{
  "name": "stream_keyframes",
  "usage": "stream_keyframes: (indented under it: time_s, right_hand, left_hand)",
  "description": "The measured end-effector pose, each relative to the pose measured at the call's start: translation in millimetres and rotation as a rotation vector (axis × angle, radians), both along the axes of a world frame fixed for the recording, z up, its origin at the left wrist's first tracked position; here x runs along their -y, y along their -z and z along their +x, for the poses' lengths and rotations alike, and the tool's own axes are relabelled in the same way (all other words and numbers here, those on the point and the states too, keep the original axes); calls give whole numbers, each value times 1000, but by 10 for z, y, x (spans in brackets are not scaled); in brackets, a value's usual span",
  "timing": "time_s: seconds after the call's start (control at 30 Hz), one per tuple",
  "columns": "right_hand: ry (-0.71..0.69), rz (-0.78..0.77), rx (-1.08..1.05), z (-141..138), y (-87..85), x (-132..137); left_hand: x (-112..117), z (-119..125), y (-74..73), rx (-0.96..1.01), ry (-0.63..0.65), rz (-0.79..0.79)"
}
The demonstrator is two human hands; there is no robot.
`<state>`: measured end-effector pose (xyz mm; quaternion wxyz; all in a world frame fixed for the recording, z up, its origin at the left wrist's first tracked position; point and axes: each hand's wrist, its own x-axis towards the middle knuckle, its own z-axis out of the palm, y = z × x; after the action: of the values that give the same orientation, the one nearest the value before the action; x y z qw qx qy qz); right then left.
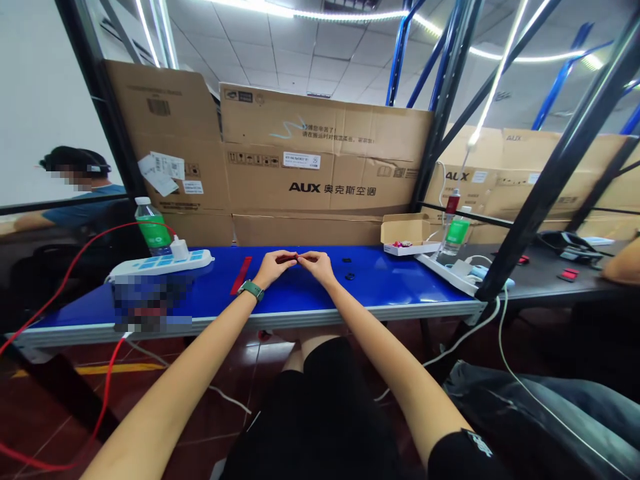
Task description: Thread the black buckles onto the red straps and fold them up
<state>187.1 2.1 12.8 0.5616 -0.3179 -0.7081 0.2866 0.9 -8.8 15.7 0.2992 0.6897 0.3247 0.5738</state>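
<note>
My left hand (274, 268), with a green-strapped watch (251, 289) at its wrist, is closed in a pinch on a small dark red piece (287, 257). My right hand (319, 268) meets it from the other side, with thumb and fingertips closed on the same piece's end. Fingers cover much of the piece, so its kind is unclear. A flat red strip (241, 275) lies on the blue tabletop (400, 287) to the left of my hands. Two small black parts, one flat (347, 260) and one ring-like (349, 276), lie to their right.
White power strips (163, 263) (450, 275) flank the work area. Bottles with green labels (153, 230) (456, 232) stand at both sides. An open cardboard box (406, 235) holds small pink items. Cardboard panels (325, 190) wall the back. A red cable (107, 383) hangs at left; another person (83, 193) sits beyond.
</note>
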Motion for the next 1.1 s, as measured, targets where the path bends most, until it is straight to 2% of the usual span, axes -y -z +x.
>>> stream_keyframes:
  time_s: [0.13, 0.27, 0.47, 0.57, 0.7, 0.83, 0.9, 1.03, 1.1]
  right_hand:
    - [76, 74, 71, 0, -22, 41]
    - [48, 90, 66, 12, -43, 64]
    - [-64, -63, -20, 50, -69, 66]
    - [-140, -117, -85, 29, -42, 40]
    - [-110, -256, -163, -17, 12, -20]
    - [-96, -282, -205, -37, 24, -47]
    - [-89, -295, -220, -35, 16, -37]
    - [-87, -328, -251, -23, -2, -9]
    - [-95, -335, -258, -17, -9, 0]
  left_hand:
    - [-12, -10, 8, -37, -16, 4]
    - [-23, -20, 22, -61, -39, 51]
    - [1, -11, 24, -76, 21, 1]
    - [5, -5, 15, -67, 5, 7]
    - [-7, -6, -16, -122, -45, 33]
    - [-20, -20, -35, -121, -56, 18]
    - [-18, -36, -29, -86, -30, -41]
    - [-3, -72, 0, 2, 135, -230]
    - [0, -81, 10, -18, 137, -222]
